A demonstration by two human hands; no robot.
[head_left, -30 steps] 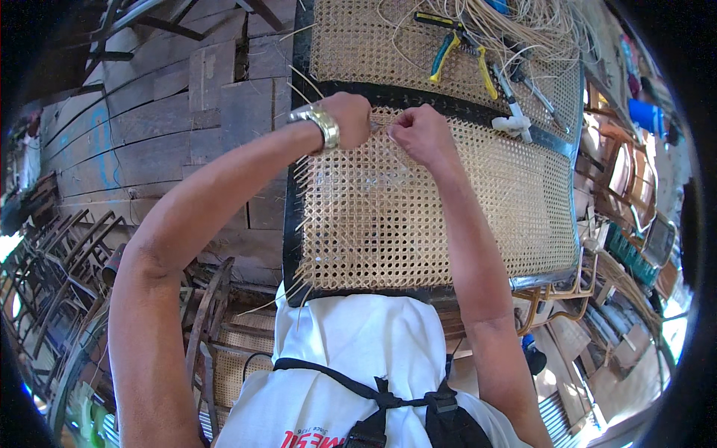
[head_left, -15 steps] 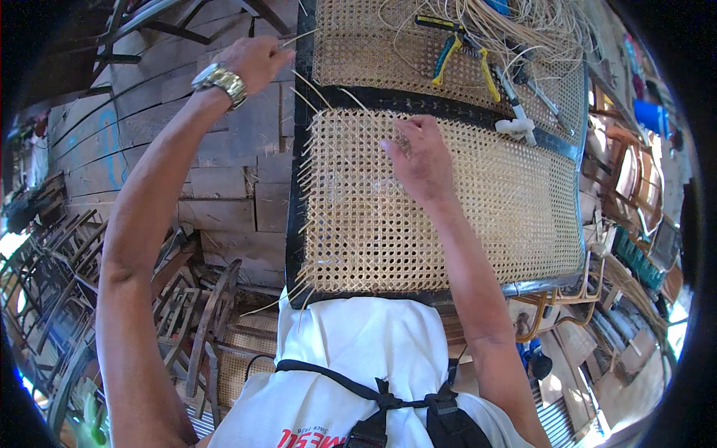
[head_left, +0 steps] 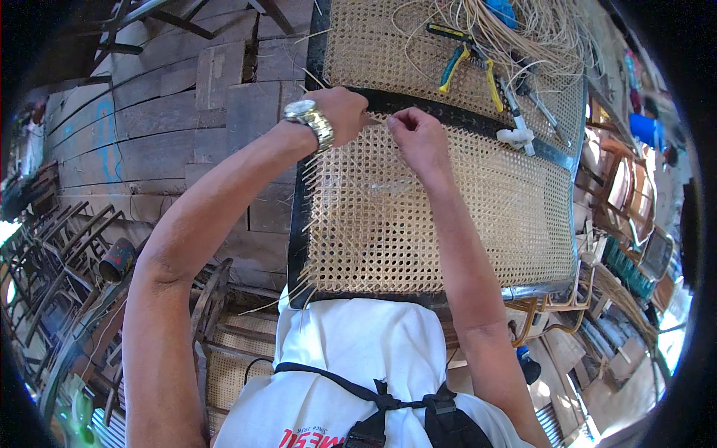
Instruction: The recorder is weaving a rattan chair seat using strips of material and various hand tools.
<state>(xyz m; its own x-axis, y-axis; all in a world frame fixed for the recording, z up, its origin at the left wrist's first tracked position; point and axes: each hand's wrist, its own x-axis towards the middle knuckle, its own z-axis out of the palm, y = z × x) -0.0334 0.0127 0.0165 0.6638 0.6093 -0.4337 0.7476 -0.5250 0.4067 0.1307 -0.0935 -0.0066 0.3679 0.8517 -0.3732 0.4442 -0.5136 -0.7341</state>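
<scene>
The left hand (head_left: 341, 114) curls, its fingertips hidden, so its grip cannot be told. Just to its right, the right hand (head_left: 420, 142) presses thumb and forefinger together; any strand between them is too small to tell. Both are at the far edge of the woven cane panel (head_left: 373, 231), which spreads nearer the body. Pliers (head_left: 490, 82) lie beyond the right hand, beside loose cane strands (head_left: 515, 30).

Room opens over the cane (head_left: 373, 231) between the forearms (head_left: 472, 261); beyond the right hand (head_left: 422, 145), pliers (head_left: 454, 67), a white-headed tool (head_left: 515, 137) and piled strands (head_left: 515, 30) obstruct.
</scene>
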